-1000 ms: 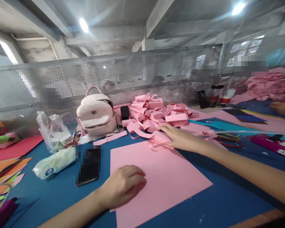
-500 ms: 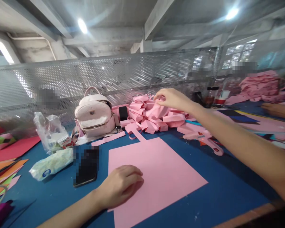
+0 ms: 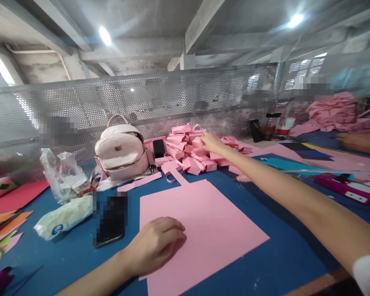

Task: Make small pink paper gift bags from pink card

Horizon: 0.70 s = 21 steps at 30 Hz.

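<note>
My left hand rests on a large pink sheet of paper, its fingers loosely curved and apart from any other thing. A pink tab of paper juts from the sheet's far edge. My right hand reaches to a heap of folded pink paper pieces at the back of the table. Its fingers are closed at the top of the heap, against a pink paper piece. My right forearm covers most of a pink glue gun, whose front end just shows.
A pale backpack, a black phone, a tissue pack and a plastic bag stand left on the blue table. A perforated metal screen runs behind. At right are a purple power strip and another person's hand.
My right hand has come down onto the pink heap, and its forearm has lowered over the glue gun. My left hand stays on the sheet. The view has shifted slightly.
</note>
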Available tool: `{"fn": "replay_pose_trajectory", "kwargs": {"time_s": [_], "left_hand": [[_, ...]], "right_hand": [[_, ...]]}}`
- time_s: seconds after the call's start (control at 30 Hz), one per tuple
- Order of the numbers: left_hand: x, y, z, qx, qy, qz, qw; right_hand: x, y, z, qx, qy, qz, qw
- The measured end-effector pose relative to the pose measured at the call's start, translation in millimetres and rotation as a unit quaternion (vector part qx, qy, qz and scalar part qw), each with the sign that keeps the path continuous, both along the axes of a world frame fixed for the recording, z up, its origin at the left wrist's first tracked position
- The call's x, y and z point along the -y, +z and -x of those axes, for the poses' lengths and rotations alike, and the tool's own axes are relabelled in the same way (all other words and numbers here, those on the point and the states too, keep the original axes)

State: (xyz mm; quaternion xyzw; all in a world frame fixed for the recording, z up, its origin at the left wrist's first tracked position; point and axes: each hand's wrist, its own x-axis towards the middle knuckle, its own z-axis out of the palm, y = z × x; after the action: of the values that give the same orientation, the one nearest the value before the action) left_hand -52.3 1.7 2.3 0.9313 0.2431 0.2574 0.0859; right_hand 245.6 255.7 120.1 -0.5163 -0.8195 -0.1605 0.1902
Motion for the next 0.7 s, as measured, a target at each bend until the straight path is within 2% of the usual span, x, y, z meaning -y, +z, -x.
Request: {"fn": "replay_pose_trajectory", "kwargs": {"time_s": [0.17, 0.27, 0.37, 0.43, 0.53, 0.7], "left_hand": [[-0.4, 0.3, -1.2, 0.000, 0.003, -0.001, 1.000], [0.3, 1.2, -1.3, -0.003, 0.002, -0.003, 1.000], [1.2, 2.4, -1.4, -0.008, 0.001, -0.005, 1.000], [1.6, 3.1, -1.7, -0.011, 0.000, -0.008, 1.000], [1.7, 3.2, -2.0, -0.016, -0.001, -0.014, 1.000], [0.2, 2.2, -0.4, -0.024, -0.003, -0.019, 1.000]], "right_hand": [[37.9, 9.7, 31.0, -0.032, 0.049, 0.021, 0.998], [75.8, 3.6, 62.9, -0.030, 0.130, 0.080, 0.988], [110.3, -10.9, 91.1, 0.015, 0.246, 0.202, 0.948], [123.8, -22.8, 104.8, 0.042, 0.294, 0.265, 0.917], [125.8, -40.4, 118.8, 0.049, 0.305, 0.307, 0.900], [102.2, -60.9, 133.3, 0.049, 0.270, 0.374, 0.886]]}}
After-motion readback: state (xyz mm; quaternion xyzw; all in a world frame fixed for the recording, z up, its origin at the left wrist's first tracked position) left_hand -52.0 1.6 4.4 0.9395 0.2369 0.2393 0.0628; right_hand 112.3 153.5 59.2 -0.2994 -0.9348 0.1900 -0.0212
